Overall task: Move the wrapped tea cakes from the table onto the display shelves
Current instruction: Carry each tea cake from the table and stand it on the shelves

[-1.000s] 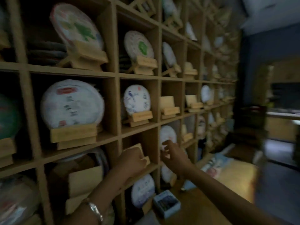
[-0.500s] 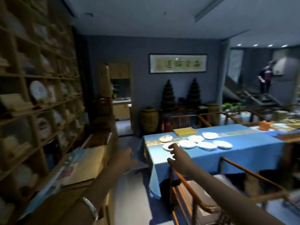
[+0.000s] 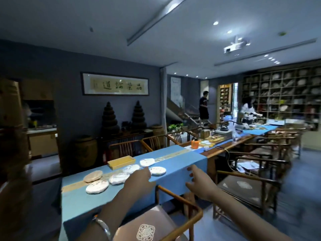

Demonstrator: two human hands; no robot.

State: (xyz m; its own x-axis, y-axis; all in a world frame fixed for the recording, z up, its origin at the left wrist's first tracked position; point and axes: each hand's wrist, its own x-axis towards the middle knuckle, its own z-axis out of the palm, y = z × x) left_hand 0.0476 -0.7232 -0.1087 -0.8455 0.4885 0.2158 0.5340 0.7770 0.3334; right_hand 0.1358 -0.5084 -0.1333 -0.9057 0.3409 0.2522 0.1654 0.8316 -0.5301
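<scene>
Both hands reach out over the long worktop [image 3: 175, 173] draped in a blue cloth with a pale gold runner, and neither holds anything. The left hand [image 3: 139, 178] hovers with its fingers loosely extended just short of the round, white-paper-wrapped tea cakes [image 3: 119, 178]; its grip looks relaxed and spread, though blur hides the fingertips. The right hand [image 3: 199, 181], at about three o'clock from it, is splayed above the bare cloth. Six cakes lie in a loose cluster from nine to twelve o'clock of the left hand, one tan-wrapped [image 3: 93, 176], beside a flat yellow rectangular box [image 3: 121, 161]. The nearest cake [image 3: 157, 170] lies between the hands, so it seems the sensible pick. Slide fingers under its rim and keep the disc flat, so the folded paper stays closed. A wooden armchair [image 3: 178, 213] stands between body and worktop; lean over it carefully.
</scene>
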